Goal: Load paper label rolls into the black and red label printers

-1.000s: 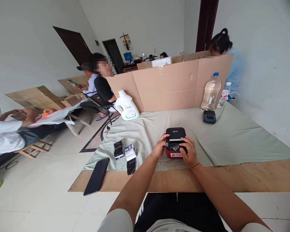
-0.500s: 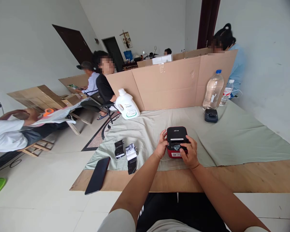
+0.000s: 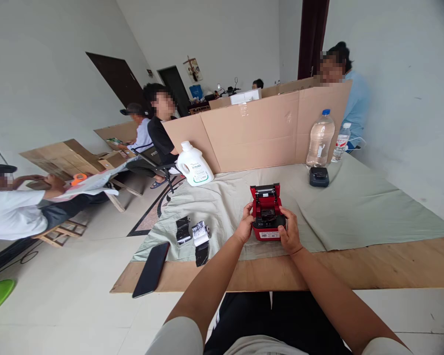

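Observation:
A small red and black label printer (image 3: 268, 234) sits on the cloth in front of me, its lid (image 3: 265, 193) raised and its inside showing. My left hand (image 3: 246, 224) grips the left side of the printer. On the opposite side, my right hand (image 3: 290, 230) holds the right edge, thumb at the front and fingers along the side. To the left lie a roll of black-and-white printed paper (image 3: 200, 234) with a black strip hanging from it and a second dark roll (image 3: 183, 230). A dark phone (image 3: 151, 271) rests at the table's front left corner.
A white jug (image 3: 195, 165) stands at the back left. Before the cardboard screen (image 3: 251, 133) at the right are a large water bottle (image 3: 320, 140), a smaller bottle (image 3: 341, 143) and a black device (image 3: 318, 177). Several people sit beyond the table.
The printer's lid has swung up from closed to open. My right hand has shifted from the top of the printer to its right side, and the view has turned slightly.

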The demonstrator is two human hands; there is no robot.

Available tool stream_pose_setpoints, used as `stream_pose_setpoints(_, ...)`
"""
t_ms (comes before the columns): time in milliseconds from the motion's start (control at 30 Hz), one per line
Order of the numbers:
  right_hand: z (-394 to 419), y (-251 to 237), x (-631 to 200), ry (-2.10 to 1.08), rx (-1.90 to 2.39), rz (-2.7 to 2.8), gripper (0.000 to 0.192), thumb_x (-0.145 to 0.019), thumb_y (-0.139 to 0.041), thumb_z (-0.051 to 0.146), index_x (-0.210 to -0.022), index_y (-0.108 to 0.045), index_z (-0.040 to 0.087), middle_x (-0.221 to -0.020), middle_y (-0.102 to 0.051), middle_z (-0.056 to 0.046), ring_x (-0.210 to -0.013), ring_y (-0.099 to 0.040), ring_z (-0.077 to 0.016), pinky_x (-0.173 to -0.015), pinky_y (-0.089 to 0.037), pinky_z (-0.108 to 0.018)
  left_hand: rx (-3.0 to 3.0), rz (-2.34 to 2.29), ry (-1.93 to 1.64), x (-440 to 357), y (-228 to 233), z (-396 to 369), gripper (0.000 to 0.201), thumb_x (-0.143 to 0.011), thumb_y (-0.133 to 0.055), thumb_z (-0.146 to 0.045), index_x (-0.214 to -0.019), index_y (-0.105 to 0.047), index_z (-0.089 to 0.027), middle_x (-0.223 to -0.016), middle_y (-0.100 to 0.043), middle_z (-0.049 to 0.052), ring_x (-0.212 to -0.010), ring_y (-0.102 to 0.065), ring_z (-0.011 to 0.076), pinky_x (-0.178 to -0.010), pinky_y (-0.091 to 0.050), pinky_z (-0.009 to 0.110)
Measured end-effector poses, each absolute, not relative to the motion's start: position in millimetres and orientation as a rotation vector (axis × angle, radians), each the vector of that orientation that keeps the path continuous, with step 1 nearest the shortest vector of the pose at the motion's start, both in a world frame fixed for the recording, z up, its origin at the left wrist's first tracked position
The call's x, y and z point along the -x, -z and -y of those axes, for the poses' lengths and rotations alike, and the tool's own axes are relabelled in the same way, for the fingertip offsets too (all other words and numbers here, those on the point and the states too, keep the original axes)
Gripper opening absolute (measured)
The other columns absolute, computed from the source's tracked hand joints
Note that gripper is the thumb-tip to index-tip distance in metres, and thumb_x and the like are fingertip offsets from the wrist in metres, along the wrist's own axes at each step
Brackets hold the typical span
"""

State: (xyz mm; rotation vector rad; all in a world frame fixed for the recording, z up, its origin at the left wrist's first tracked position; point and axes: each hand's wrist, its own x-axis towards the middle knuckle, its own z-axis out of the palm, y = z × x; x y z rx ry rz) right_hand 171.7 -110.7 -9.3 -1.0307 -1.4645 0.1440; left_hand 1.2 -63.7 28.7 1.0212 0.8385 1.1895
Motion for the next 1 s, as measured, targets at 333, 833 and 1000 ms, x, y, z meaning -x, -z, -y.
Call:
stream_pose_setpoints(333, 98.6, 16.4, -177.7, -0.293, 1.042, 1.362, 0.046, -0.097, -0.025, 0.05, -0.116, -0.057, 0.023, -0.13, -0.058, -0.011, -0.123, -0.052, -0.0255, -0.107, -0.04, -0.051, -1.827, -1.188, -0.959, -9.3, -66.7, 28.0, 0.015, -0.073, -0.063, -0.025, -0.084, -0.072, -0.026, -0.092, -0.071, 0.003, -0.092, -0.062, 0.0241, -0.096, -0.044, 0.039)
stream_pose_setpoints(833, 100.1, 16.2, -179.7, -0.296, 1.064, 1.374, 0.044, -0.097, -0.028, 0.05, -0.116, -0.057, 0.023, -0.13, -0.058, -0.011, -0.122, -0.053, -0.0249, -0.106, -0.042, -0.049, -1.998, -1.261, -0.663, -51.3, -52.6, -11.7, 0.028, -0.049, -0.085, -0.02, -0.043, -0.057, -0.022, -0.059, -0.064, 0.007, -0.103, -0.058, 0.0383, -0.108, -0.022, 0.051)
stream_pose_setpoints(1000, 99.0, 18.2, -181.1, -0.29, 1.044, 1.382, 0.044, -0.097, -0.029, 0.049, -0.116, -0.057, 0.022, -0.131, -0.057, -0.011, -0.123, -0.053, -0.0254, -0.106, -0.041, -0.049, -2.024, -1.306, -0.627, -44.5, -61.3, -0.8, 0.021, -0.051, -0.08, -0.01, -0.061, -0.066, -0.021, -0.076, -0.069, 0.007, -0.108, -0.058, 0.0363, -0.109, -0.025, 0.047)
